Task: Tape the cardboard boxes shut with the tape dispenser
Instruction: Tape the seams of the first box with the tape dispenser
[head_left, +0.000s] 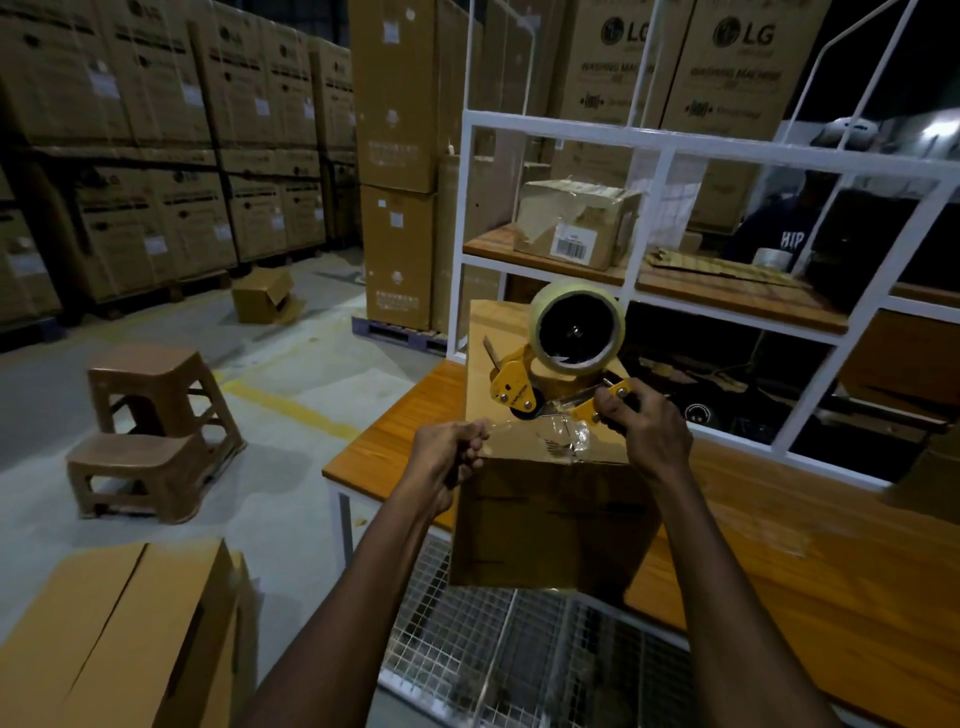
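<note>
Right hand (649, 431) grips tape dispenser (524, 387) handle atop cardboard box (545, 519); left hand (447, 452) pinches tape strip (558, 439) at box's near top edge. Box sits by wooden table (779, 545) left end; warehouse, stacked cartons (156, 130) behind.

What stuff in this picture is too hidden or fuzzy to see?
Head view:
- The tape dispenser handle: covered by the right hand.
- Whether the left hand holds anything: the clear tape barely shows.
- The cardboard box top seam: behind the tape dispenser.
- The label on the shelf box: print too small.
</note>
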